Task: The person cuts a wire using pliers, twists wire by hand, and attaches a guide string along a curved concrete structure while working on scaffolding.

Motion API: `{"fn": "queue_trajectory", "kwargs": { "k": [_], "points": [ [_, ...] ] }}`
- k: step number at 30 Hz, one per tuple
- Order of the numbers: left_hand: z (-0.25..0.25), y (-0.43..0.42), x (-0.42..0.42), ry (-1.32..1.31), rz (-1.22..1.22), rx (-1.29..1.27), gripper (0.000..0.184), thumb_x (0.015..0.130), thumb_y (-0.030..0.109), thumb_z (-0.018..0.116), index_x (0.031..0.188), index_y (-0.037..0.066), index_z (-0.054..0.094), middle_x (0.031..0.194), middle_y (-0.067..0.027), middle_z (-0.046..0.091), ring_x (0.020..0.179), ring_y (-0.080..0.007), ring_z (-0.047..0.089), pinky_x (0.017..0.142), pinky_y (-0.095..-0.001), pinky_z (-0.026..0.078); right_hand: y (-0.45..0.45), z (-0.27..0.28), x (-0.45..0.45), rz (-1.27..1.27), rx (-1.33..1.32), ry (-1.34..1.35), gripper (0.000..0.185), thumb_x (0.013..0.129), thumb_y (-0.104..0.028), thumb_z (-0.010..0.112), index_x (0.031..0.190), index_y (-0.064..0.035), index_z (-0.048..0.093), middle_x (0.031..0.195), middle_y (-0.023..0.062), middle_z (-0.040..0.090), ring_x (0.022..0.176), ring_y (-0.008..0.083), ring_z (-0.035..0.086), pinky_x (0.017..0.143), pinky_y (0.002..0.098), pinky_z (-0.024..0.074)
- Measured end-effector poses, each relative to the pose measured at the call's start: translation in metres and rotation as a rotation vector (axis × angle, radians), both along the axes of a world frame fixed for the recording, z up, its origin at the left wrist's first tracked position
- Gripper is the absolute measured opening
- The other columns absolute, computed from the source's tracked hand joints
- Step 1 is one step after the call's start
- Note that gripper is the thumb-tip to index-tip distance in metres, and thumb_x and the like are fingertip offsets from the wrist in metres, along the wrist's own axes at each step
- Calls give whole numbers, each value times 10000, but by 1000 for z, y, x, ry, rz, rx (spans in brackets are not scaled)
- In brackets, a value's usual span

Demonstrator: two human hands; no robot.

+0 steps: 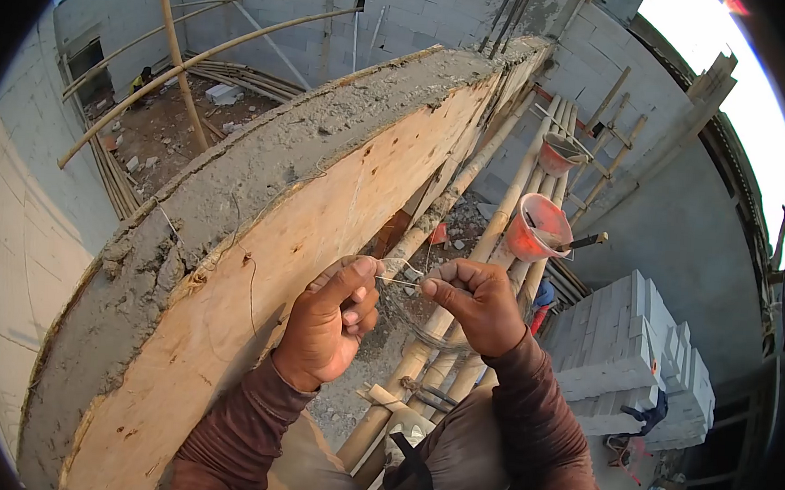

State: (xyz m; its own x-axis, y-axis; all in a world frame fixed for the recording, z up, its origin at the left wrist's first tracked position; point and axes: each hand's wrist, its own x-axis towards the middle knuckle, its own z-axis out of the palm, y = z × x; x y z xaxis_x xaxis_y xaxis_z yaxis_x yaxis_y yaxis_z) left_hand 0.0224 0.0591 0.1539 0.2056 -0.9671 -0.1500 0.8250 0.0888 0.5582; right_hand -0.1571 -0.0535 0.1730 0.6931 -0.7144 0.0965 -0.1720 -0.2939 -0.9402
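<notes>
A thin, pale string [399, 282] runs between my two hands, with a small loop in it. My left hand [330, 317] is closed, thumb against the curled fingers, pinching one end. The other end is pinched between thumb and forefinger of my right hand [480, 304]. Both hands are above bamboo poles, close to a plywood form board [323, 205]. Wet grey concrete [263, 161] fills the top of the form to the left, its surface rough and lumpy. Whether the strand is cord or wire is hard to tell.
Bamboo scaffold poles [423, 337] run beneath me, with the ground far below. An orange bucket [539, 229] holds a tool handle; a second bucket [562, 155] sits behind it. Pale blocks [606, 348] are stacked at lower right. A person [142, 79] is down at upper left.
</notes>
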Motion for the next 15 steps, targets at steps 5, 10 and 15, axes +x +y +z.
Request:
{"fn": "queue_trajectory", "kwargs": {
  "k": [5,10,15],
  "points": [
    [-14,-1,4,-337,-64,130,207,948,230,649,1003,39,589,742,49,464,527,-32,344,490,-208,282,4,14,-10,-20,-209,40,257,945,-193,692,808,-3,588,664,-4,503,658,67,428,581,267,406],
    [-10,-2,3,37,-55,102,174,947,226,649,975,69,580,763,52,488,512,-27,343,484,-211,295,1,13,-9,23,-274,232,277,945,-162,673,772,-1,528,652,15,442,643,86,383,569,293,383],
    [-10,-2,5,66,-30,88,147,950,229,653,984,102,586,775,57,498,518,-31,346,488,-217,303,-8,13,-12,-17,-265,274,287,945,-157,671,765,-5,508,660,-11,432,633,75,375,564,279,378]
  ]
}}
